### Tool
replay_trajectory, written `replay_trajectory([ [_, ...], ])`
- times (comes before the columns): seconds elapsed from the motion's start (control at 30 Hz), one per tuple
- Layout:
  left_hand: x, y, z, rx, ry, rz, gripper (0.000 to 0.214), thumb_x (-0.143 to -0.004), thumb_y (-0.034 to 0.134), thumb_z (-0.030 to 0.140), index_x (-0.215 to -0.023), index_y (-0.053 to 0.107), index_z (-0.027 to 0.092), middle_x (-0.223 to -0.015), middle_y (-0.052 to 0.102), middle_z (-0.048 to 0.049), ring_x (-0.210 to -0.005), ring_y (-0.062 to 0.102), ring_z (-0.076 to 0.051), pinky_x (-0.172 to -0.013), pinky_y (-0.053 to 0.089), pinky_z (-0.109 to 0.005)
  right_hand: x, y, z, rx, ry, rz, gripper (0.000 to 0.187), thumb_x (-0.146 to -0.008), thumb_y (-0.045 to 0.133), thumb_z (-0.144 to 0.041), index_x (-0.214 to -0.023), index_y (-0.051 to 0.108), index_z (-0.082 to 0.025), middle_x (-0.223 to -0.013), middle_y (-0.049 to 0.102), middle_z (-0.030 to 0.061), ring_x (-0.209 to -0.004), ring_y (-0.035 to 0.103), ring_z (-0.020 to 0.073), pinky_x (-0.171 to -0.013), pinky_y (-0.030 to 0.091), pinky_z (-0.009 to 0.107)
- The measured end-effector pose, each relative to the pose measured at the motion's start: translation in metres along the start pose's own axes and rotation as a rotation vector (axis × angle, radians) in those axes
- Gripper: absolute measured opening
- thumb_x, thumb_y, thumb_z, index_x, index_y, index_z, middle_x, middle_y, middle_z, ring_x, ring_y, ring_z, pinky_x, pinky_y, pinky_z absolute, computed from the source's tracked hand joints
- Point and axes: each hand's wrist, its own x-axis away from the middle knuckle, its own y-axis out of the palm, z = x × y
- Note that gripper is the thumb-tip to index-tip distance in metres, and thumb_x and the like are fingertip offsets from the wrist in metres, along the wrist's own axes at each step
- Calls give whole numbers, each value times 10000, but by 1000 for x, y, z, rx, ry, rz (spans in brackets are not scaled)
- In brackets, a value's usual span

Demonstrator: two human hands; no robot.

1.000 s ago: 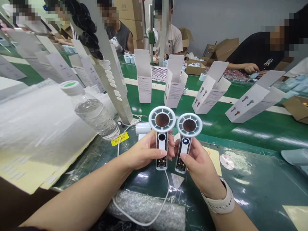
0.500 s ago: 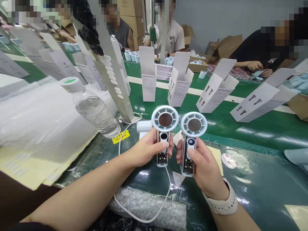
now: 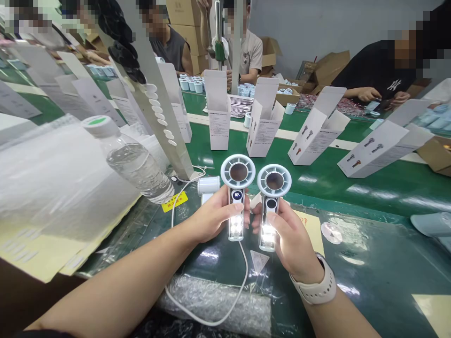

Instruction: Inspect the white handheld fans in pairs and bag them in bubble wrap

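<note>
My left hand (image 3: 218, 213) is wrapped round the handle of a light blue handheld fan (image 3: 238, 173), its thumb on the front below a small display reading about 82. A second handheld fan (image 3: 274, 180) of the same kind is gripped in my right hand (image 3: 291, 230), thumb on its front; the display there is dark. Both fans stand upright side by side, and bright lights glow in their clear handles. A white cable (image 3: 245, 267) hangs from below the left fan and loops over the bench. Behind my left hand lies another light blue fan (image 3: 208, 186), partly hidden.
Open white boxes (image 3: 219, 124) stand in a row on the green conveyor (image 3: 327, 178). A water bottle (image 3: 130, 159) leans beside a metal post (image 3: 164, 122) at left. Bubble wrap (image 3: 218, 300) lies at the near edge. Across the belt, co-workers handle parts.
The lights in both handles have come on. The left display has lit up, while the right one, which read 20, has gone dark. Both fans have shifted slightly left.
</note>
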Motion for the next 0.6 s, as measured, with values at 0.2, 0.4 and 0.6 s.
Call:
replay_trajectory([
  [0.2,0,0,3,-10,12,-15,301,-815,691,397,-916,518,173,-748,596,-22,-669,609,-177,-652,496,-346,0,1,-2,29,3,3,162,-879,600,-311,-1014,622,-224,-890,638,15,-746,597,168,-652,510,314],
  [0.4,3,0,5,5,3,4,419,-717,784,306,-1004,507,179,-826,586,2,-676,599,-135,-622,484,-282,-3,1,-4,13,76,138,189,-777,662,-353,-885,617,-205,-847,639,16,-682,594,163,-599,510,311],
  [0.6,0,-1,4,-81,10,22,380,-749,757,343,-930,465,181,-804,589,4,-676,582,-132,-633,473,-291,-2,2,-7,19,95,158,216,-746,678,-369,-868,628,-198,-836,652,24,-692,614,174,-592,529,304],
])
